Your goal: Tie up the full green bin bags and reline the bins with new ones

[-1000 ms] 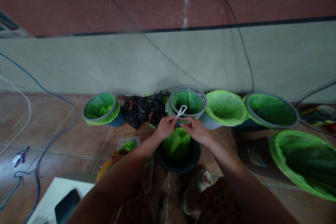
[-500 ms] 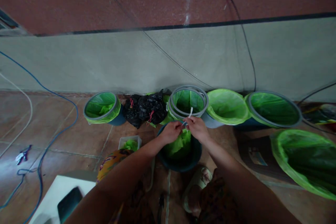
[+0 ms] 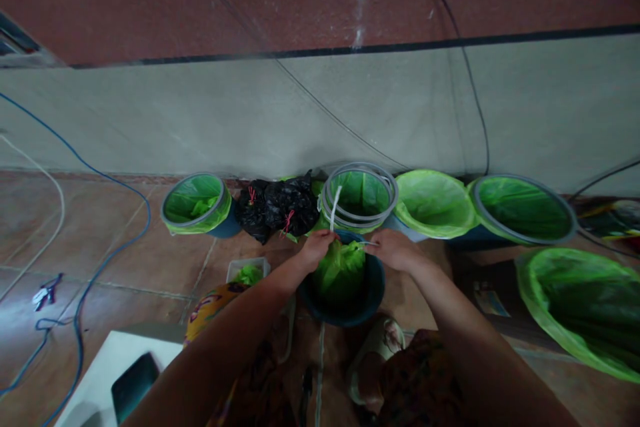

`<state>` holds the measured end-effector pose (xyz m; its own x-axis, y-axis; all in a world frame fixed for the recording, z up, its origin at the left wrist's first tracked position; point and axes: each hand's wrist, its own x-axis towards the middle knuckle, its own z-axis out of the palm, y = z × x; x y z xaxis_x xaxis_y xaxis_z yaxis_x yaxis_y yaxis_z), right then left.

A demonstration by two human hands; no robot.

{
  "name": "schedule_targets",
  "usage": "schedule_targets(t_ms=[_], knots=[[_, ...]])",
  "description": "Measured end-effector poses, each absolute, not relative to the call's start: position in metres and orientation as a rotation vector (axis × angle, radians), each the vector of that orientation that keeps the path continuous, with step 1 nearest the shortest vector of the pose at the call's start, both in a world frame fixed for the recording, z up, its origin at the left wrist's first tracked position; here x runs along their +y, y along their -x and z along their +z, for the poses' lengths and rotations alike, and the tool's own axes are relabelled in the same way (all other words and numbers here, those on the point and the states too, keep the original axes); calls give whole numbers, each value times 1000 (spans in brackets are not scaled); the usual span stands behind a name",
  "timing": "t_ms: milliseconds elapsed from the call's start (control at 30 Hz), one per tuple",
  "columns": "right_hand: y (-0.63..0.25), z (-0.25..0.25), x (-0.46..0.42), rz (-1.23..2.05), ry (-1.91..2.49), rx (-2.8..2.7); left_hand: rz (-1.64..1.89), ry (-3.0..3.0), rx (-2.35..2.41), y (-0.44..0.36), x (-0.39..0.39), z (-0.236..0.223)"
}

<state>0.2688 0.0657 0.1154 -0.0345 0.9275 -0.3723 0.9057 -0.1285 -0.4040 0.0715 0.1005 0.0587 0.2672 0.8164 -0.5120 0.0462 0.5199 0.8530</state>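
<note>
Hands wider apart now: my left hand (image 3: 316, 248) pinches the green liner (image 3: 340, 273) at the dark bucket's rim (image 3: 345, 321), my right hand (image 3: 393, 248) grips a thin strip (image 3: 367, 243) pointing left — white strap (image 3: 334, 208) hangs upright.

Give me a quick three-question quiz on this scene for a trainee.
1. True or false: the black bags sit between the leftmost green-lined bin and the bin with grey rings.
2. Multiple choice: what colour are the ties on those bags? A blue, B red, C white.
3. Fill in the blank: the left hand and right hand are at the ____ liner in the dark bin.

Key: 1 true; 2 B; 3 green.
</note>
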Motion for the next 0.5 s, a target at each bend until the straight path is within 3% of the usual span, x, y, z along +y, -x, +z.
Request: schedule_targets(t_ms=[100,267,500], knots=[[-269,119,55,1001,2210,-2232,626,-854,1177,-70,101,57],[-249,125,49,1171,1721,-2369,559,-1148,1191,-74,97,59],[-239,135,62,882,1633,-2424,480,-1601,1034,-74,95,57]])
